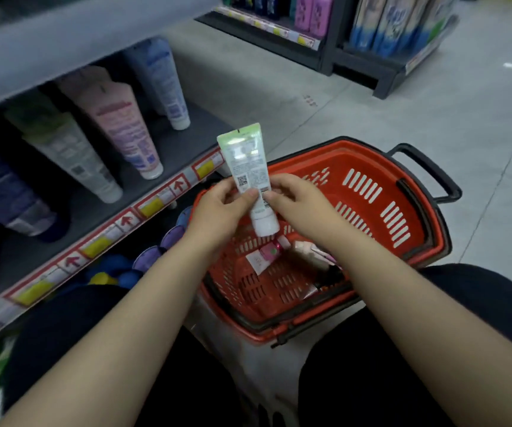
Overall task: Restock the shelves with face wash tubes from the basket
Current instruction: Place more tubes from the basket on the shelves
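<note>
A white face wash tube with a green crimped top (246, 163) stands cap-down above the red basket (368, 192). My left hand (217, 208) and my right hand (294, 201) both pinch its lower half, the printed back label facing me. In the basket's bottom lie a pink tube (268, 252) and a few other small tubes, partly hidden by my right forearm. On the grey shelf (184, 149) to the left stand a green-topped tube (73, 158), a pink tube (122, 127) and a blue-and-white tube (165, 81).
The shelf's front rail (143, 211) carries yellow and red price tags. Below it sit purple and blue caps (153, 257) of other products. Across the tiled aisle floor (433, 118) stand further dark shelves (294, 47) with bottles. The basket's black handle (430, 171) is folded outward.
</note>
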Available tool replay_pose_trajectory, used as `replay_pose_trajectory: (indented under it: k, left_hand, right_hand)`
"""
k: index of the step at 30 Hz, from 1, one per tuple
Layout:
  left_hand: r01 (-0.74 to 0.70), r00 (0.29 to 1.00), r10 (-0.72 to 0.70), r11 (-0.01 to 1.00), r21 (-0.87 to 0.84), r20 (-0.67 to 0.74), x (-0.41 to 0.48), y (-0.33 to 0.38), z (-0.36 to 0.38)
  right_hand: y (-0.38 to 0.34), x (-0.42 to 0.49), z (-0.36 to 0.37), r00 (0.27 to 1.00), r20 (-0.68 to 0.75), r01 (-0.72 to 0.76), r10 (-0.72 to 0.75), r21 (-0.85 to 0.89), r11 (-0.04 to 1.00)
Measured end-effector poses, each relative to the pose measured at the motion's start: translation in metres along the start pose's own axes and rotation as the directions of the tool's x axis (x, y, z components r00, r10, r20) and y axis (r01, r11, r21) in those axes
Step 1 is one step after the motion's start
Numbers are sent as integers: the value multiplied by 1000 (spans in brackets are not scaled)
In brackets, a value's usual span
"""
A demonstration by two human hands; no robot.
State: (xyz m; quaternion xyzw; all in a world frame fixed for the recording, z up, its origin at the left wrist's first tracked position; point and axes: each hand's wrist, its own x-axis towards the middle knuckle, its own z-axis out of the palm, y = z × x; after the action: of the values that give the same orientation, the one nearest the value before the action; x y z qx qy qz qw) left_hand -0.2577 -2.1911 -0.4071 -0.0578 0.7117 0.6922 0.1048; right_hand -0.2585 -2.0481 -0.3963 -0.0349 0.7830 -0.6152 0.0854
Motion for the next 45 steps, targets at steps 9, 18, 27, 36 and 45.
replay_pose_trajectory:
  k: [9,18,27,36,45]
  left_hand:
    - [-152,986,154,988,-40,57,-66,66,-44]
    - [-391,910,397,918,70,-122,-107,135,-86]
    - [-527,765,599,793,306,-236,-105,188,-133]
    - [-455,797,563,798,395,-220,-75,199,-171]
    - [-379,830,503,826,417,-240,-54,196,-189]
  right_hand:
    - [-72,-36,33,989,5,144,-145,67,987]
    - [-154,-36,64,946,65,319,-319,8,948]
    - [-243,9,101,864,-68,478,-499,-197,856]
    - [-270,74,142,868,-63,455,-493,-299,839]
    - [-265,104,159,888,-24,418,-459,-370,830]
